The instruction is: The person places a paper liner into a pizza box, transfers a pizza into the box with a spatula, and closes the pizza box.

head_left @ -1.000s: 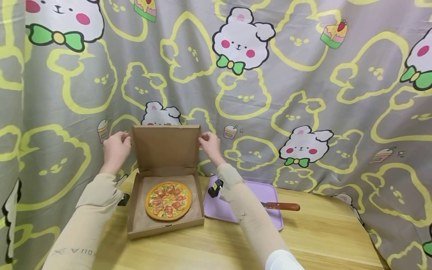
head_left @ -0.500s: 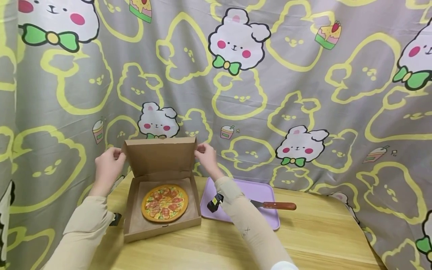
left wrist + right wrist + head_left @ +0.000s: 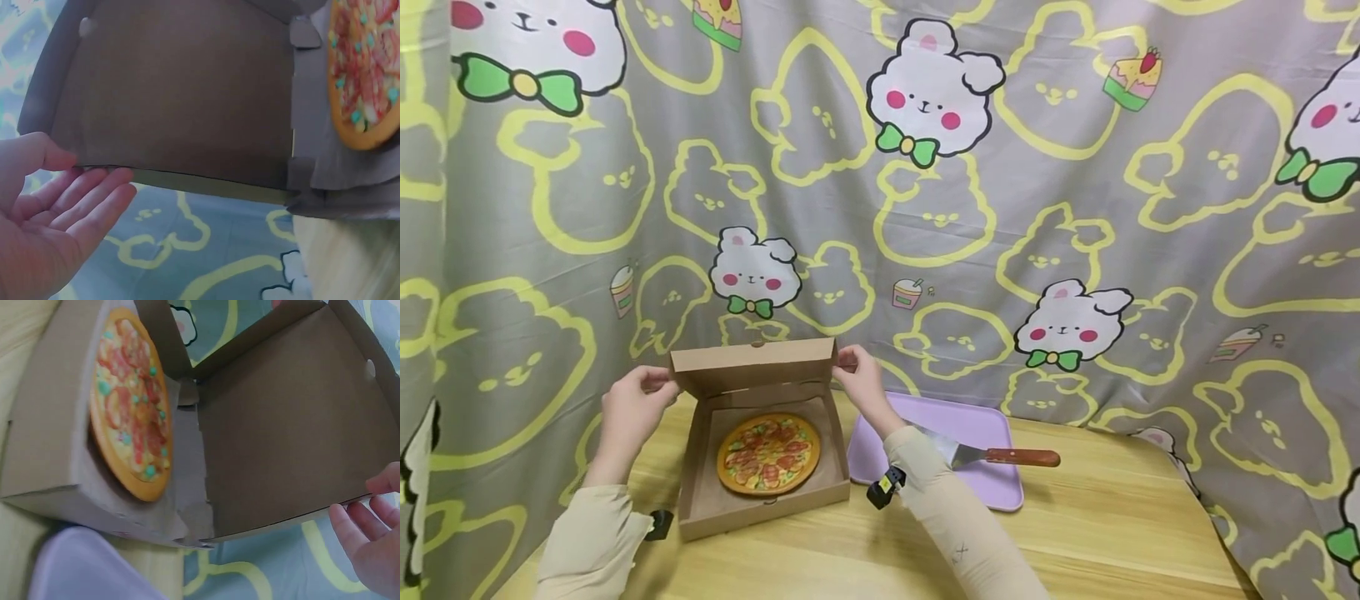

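Observation:
A brown cardboard pizza box [image 3: 767, 515] lies on the table with its lid [image 3: 752, 364] tilted partway down over the back. Inside, on brown paper, sits a round pizza [image 3: 768, 454] with a golden crust and red slices. My left hand [image 3: 634, 410] pinches the lid's left side edge between thumb and fingers; the left wrist view shows the fingers [image 3: 94, 194] beneath that edge. At the opposite side edge, my right hand [image 3: 861, 379] pinches the lid likewise, thumb on the inner side in the right wrist view.
Right of the box lies a lilac tray [image 3: 977, 417], partly behind my right forearm. A pizza server with a wooden handle [image 3: 1022, 457] rests on it, the handle jutting past the tray's right edge. Behind the wooden table [image 3: 1112, 508] hangs a patterned curtain [image 3: 940, 200].
Both hands have brought the lid down and forward from nearly upright, and its front flap now shows. The pizza, tray and server stay where they were.

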Demonstrator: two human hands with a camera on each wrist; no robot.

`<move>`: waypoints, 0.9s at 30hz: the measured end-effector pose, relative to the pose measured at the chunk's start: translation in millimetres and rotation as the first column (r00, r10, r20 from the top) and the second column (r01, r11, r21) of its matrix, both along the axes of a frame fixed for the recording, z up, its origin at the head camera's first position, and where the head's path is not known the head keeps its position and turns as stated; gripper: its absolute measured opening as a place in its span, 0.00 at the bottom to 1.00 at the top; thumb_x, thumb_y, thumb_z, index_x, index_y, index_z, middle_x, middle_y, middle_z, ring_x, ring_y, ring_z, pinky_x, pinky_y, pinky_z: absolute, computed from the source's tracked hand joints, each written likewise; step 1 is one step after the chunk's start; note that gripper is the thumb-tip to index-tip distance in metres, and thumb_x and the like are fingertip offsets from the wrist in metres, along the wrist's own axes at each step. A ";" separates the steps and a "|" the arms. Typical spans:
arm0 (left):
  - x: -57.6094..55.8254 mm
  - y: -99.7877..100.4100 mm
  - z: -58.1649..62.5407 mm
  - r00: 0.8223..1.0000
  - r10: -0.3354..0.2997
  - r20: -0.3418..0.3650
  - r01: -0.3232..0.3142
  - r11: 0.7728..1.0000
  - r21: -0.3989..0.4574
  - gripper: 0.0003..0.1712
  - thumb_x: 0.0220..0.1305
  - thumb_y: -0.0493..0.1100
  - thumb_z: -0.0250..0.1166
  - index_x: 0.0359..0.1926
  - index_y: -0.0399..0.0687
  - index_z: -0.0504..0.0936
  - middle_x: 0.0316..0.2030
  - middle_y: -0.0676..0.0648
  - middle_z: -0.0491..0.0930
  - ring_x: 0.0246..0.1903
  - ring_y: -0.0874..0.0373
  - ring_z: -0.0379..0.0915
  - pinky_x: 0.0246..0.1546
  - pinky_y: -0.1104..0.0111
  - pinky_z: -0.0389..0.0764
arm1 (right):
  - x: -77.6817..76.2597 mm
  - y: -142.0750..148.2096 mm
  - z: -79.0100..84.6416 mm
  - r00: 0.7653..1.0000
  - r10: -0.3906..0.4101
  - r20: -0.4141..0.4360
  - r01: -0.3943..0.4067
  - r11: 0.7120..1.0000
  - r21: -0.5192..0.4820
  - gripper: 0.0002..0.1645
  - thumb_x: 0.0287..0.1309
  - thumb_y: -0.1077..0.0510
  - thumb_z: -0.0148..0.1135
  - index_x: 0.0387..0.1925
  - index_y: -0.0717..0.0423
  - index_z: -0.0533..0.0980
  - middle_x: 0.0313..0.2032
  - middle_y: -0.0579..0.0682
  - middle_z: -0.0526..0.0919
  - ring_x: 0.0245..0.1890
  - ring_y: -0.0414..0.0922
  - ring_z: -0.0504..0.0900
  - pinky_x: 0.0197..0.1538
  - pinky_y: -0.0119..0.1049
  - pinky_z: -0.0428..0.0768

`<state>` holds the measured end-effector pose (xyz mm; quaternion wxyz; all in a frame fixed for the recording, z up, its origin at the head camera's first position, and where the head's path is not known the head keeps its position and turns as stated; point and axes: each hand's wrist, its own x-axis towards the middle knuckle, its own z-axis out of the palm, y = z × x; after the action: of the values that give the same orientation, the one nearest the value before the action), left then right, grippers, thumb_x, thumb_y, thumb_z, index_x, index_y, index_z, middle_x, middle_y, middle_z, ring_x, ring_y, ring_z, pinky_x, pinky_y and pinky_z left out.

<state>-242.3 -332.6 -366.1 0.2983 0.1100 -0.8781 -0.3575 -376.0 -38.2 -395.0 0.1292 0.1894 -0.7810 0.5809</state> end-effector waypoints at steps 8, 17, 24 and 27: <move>-1.9 7.0 -12.1 0.999 -0.037 -0.026 0.039 0.994 0.098 0.16 0.62 0.41 0.61 0.47 0.34 0.80 0.42 0.31 0.84 0.20 0.88 0.68 0.28 0.83 0.71 | 0.0 6.8 -11.1 1.000 -0.007 -0.003 0.007 1.000 -0.008 0.12 0.50 0.68 0.63 0.40 0.63 0.78 0.37 0.59 0.85 0.37 0.47 0.83 0.42 0.33 0.82; -16.6 11.9 -20.9 0.991 -0.032 -0.131 0.068 0.958 0.280 0.12 0.62 0.34 0.57 0.44 0.29 0.79 0.41 0.32 0.81 0.21 0.81 0.77 0.28 0.81 0.80 | -9.2 2.4 -3.3 1.000 -0.014 0.021 0.015 0.997 -0.072 0.12 0.51 0.69 0.61 0.40 0.64 0.77 0.40 0.61 0.83 0.41 0.51 0.83 0.46 0.37 0.82; -8.3 10.2 -24.2 0.994 -0.041 -0.097 0.070 0.948 0.312 0.14 0.64 0.35 0.58 0.47 0.29 0.78 0.37 0.44 0.81 0.22 0.80 0.77 0.30 0.82 0.80 | -1.1 5.4 -9.0 0.999 0.015 0.033 -0.014 0.999 -0.051 0.12 0.51 0.70 0.63 0.40 0.64 0.78 0.38 0.60 0.84 0.37 0.43 0.81 0.45 0.32 0.81; 0.5 6.8 -24.5 0.995 -0.076 -0.065 0.091 0.953 0.290 0.17 0.65 0.39 0.60 0.50 0.30 0.78 0.36 0.51 0.81 0.24 0.81 0.77 0.31 0.84 0.78 | 5.3 8.3 -12.8 0.999 0.041 0.023 -0.040 0.999 -0.036 0.12 0.50 0.69 0.64 0.39 0.64 0.78 0.37 0.60 0.85 0.36 0.42 0.82 0.45 0.32 0.81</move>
<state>-241.8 -325.8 -390.6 0.2863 0.1061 -0.8114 -0.4984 -370.7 -29.8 -407.8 0.1114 0.1960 -0.7680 0.5995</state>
